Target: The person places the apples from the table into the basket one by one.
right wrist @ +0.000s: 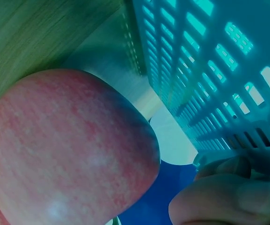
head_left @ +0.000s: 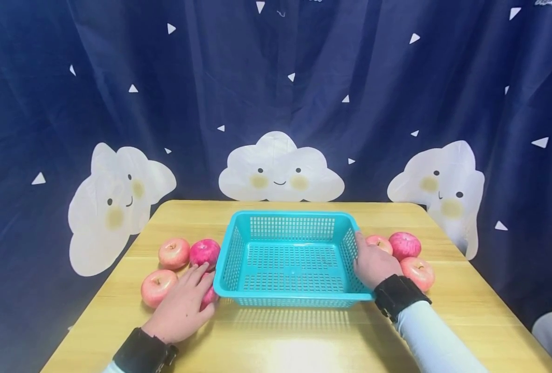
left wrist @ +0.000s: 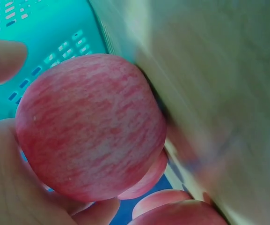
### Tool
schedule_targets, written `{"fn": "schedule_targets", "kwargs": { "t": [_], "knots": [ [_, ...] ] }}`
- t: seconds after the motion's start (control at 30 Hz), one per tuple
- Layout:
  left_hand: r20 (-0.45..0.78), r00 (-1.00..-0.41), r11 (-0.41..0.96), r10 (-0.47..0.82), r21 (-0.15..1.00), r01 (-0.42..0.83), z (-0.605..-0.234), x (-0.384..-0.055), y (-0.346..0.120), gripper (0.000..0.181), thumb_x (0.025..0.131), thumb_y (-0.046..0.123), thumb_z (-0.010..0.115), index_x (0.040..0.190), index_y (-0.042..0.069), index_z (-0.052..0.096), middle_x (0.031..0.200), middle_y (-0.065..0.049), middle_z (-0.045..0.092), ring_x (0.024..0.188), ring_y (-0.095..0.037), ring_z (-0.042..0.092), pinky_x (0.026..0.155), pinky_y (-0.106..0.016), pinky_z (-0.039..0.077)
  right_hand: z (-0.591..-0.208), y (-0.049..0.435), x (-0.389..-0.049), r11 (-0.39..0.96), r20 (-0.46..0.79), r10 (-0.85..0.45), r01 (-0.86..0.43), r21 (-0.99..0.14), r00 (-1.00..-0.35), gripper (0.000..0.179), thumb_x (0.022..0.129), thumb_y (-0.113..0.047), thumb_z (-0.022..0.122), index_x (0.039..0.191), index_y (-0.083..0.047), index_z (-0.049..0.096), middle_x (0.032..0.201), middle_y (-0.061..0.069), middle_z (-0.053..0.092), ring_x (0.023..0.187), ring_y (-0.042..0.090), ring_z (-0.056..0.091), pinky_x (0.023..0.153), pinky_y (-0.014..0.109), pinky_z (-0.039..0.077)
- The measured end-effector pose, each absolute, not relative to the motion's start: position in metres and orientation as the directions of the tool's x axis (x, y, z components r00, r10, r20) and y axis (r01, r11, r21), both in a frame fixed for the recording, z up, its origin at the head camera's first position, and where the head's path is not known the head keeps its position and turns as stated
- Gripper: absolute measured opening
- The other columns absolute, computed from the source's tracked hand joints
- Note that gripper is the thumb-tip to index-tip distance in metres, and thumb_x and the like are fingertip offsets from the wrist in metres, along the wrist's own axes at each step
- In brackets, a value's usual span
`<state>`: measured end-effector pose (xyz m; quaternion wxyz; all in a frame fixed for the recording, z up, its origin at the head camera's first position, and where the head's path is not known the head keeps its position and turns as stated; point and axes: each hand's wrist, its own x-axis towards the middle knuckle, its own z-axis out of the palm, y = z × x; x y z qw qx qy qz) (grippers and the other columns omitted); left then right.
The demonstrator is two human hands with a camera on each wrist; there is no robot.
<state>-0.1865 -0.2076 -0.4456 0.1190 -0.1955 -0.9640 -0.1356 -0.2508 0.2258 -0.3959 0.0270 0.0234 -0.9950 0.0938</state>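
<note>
A turquoise plastic basket (head_left: 294, 296) with perforated walls stands in the middle of the table, its inside bare. On its right side my right hand (head_left: 377, 263) grips the rim, with curled fingers (right wrist: 228, 197) showing in the right wrist view. My left hand (head_left: 182, 308) lies over a red apple (left wrist: 92, 126) close to the basket's left wall. Its fingers curl round the apple, while the thumb stands a little apart in the left wrist view. A dark pink apple (head_left: 204, 252) sits just beyond the left fingertips, and two paler apples (head_left: 174, 253) lie left of it.
To the right of the basket lie a deep red apple (head_left: 405, 245) and two paler apples (head_left: 418, 274), close to my right wrist. The wooden table (head_left: 294, 342) ends at a dark blue curtain (head_left: 303, 103) with white clouds.
</note>
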Motion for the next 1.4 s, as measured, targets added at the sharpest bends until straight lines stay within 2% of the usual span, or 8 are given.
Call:
{"fn": "schedule_targets", "kwargs": {
  "t": [0.23, 0.53, 0.8, 1.0, 1.13, 1.4],
  "knots": [
    [0.277, -0.890, 0.879, 0.361, 0.218, 0.424, -0.445, -0.183, -0.208, 0.060, 0.092, 0.030, 0.069, 0.146, 0.011, 0.053, 0.152, -0.018, 0.044, 0.143, -0.040, 0.038, 0.109, -0.059, 0.037, -0.397, 0.227, -0.251, 0.982, 0.070, -0.046, -0.058, -0.179, -0.996, 0.068, 0.097, -0.017, 0.054, 0.157, 0.000, 0.028, 0.084, 0.017, 0.067, 0.075, 0.034, 0.068, 0.061, 0.054, 0.055],
    [0.275, -0.893, 0.883, 0.357, 0.212, 0.419, -0.441, -0.181, -0.209, 0.060, 0.092, 0.034, 0.071, 0.146, 0.012, 0.055, 0.150, -0.016, 0.048, 0.140, -0.036, 0.043, 0.106, -0.057, 0.042, -0.397, 0.227, -0.252, 0.980, 0.070, -0.038, -0.051, -0.190, -0.997, 0.067, 0.097, -0.018, 0.053, 0.157, -0.002, 0.028, 0.086, 0.017, 0.067, 0.077, 0.034, 0.068, 0.063, 0.054, 0.055],
    [0.260, -0.905, 0.892, 0.337, 0.221, 0.396, -0.439, -0.183, -0.211, 0.062, 0.092, 0.043, 0.072, 0.144, 0.013, 0.057, 0.143, -0.011, 0.055, 0.131, -0.031, 0.052, 0.100, -0.054, 0.049, -0.397, 0.227, -0.254, 0.981, 0.082, -0.040, -0.054, -0.185, -0.996, 0.068, 0.097, -0.017, 0.052, 0.158, -0.001, 0.027, 0.085, 0.016, 0.066, 0.072, 0.032, 0.067, 0.059, 0.052, 0.054],
    [0.266, -0.906, 0.894, 0.329, 0.222, 0.390, -0.433, -0.185, -0.213, 0.061, 0.090, 0.042, 0.075, 0.142, 0.015, 0.058, 0.140, -0.011, 0.056, 0.129, -0.032, 0.053, 0.095, -0.056, 0.051, -0.397, 0.227, -0.254, 0.981, 0.076, -0.031, -0.045, -0.190, -0.997, 0.066, 0.097, -0.017, 0.051, 0.158, -0.002, 0.028, 0.091, 0.019, 0.069, 0.078, 0.035, 0.068, 0.060, 0.053, 0.054],
    [0.292, -0.896, 0.896, 0.335, 0.196, 0.399, -0.427, -0.188, -0.216, 0.063, 0.088, 0.042, 0.075, 0.143, 0.015, 0.058, 0.139, -0.011, 0.057, 0.129, -0.032, 0.053, 0.093, -0.058, 0.052, -0.396, 0.227, -0.253, 0.979, 0.049, -0.024, -0.034, -0.202, -0.999, 0.067, 0.098, -0.018, 0.051, 0.159, -0.003, 0.026, 0.088, 0.017, 0.068, 0.077, 0.034, 0.068, 0.060, 0.051, 0.054],
    [0.335, -0.880, 0.893, 0.336, 0.185, 0.411, -0.409, -0.195, -0.223, 0.065, 0.086, 0.035, 0.077, 0.143, 0.010, 0.057, 0.139, -0.016, 0.057, 0.129, -0.036, 0.053, 0.092, -0.060, 0.051, -0.394, 0.227, -0.251, 0.975, 0.021, -0.013, -0.018, -0.223, -1.000, 0.068, 0.098, -0.018, 0.051, 0.160, -0.005, 0.024, 0.083, 0.015, 0.066, 0.073, 0.031, 0.066, 0.056, 0.047, 0.052]
  ]
}}
